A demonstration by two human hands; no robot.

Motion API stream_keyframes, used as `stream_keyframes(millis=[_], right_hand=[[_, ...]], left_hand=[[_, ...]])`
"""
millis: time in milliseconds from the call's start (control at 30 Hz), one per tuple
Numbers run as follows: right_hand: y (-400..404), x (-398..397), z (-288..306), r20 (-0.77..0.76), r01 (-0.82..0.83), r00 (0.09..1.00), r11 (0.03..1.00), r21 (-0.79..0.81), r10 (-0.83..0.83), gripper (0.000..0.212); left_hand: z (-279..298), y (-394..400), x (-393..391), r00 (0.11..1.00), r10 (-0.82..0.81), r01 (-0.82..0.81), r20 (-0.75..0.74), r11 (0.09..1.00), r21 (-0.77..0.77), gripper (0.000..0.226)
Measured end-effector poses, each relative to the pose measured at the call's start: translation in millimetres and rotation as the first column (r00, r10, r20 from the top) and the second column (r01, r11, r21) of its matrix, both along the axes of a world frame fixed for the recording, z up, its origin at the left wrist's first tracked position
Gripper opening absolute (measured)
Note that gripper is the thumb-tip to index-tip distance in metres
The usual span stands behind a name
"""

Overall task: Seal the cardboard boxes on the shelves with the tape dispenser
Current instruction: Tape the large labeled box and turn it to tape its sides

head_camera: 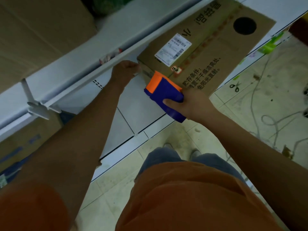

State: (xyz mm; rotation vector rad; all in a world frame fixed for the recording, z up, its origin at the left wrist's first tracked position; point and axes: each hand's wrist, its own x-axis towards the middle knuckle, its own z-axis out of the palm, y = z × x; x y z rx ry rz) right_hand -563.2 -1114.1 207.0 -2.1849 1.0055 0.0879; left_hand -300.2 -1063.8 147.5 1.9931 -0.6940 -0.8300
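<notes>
A long cardboard box with a white shipping label and black printed characters lies on the white lower shelf. My right hand grips a blue and orange tape dispenser, whose orange end sits against the box's near end at the top seam. My left hand reaches under the upper shelf and touches the box's near left corner; how its fingers lie is partly hidden.
The upper shelf's edge runs diagonally above my left arm, with a large cardboard box on it. Another box stands at lower left. Scissors and loose cords lie on the tiled floor at right.
</notes>
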Motion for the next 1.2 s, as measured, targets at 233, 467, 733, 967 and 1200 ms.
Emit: stream_keyframes(millis=[233,467,733,967,1200], right_hand=[[-6.9,11.2,-6.5,0.121,-0.038,0.992,0.999,0.013,0.036,0.041],[-23.0,28.3,-5.4,0.205,-0.079,0.974,0.993,-0.089,0.096,0.048],[-31.6,45.7,-15.1,0.336,-0.059,0.938,0.994,-0.093,0.087,0.055],[-34.3,58.4,-10.5,0.283,-0.078,0.953,0.989,-0.124,0.11,0.054],[-35.3,60.0,-13.1,0.206,-0.11,0.969,0.984,-0.137,0.137,0.047]], left_hand=[[-7.8,-10.8,15.4,0.995,0.097,-0.096,0.003,0.986,-0.133,0.015],[-18.1,-24.2,26.9,0.97,0.219,-0.193,0.104,0.957,-0.215,0.009],[-31.2,-36.4,36.0,0.953,0.282,-0.248,0.113,0.938,-0.243,0.016],[-43.5,-43.1,39.5,0.958,0.278,-0.261,0.076,0.949,-0.179,0.013],[-33.5,-43.1,31.9,0.954,0.3,-0.3,0.012,0.954,-0.002,0.063]])
